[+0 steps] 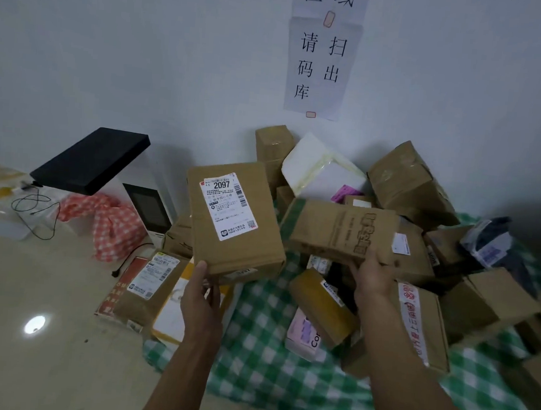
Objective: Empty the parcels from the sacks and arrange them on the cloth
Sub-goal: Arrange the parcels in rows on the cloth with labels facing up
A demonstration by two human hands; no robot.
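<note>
Head view: left grip (202,299) clamped on btm edge of labelled box (238,228), ctr frame, held up off the pile. Right grip (374,276) clamped on long box (335,229) over parcel pile (410,183), which sits on green checked cloth (266,366), ctr-right.

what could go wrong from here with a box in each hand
1. The left hand grips the 2097 box only at its bottom edge, so the upright box could tip out of the hold.
2. The right hand holds the long box low in the heap; shifting it might send the tilted box behind sliding down.
</note>
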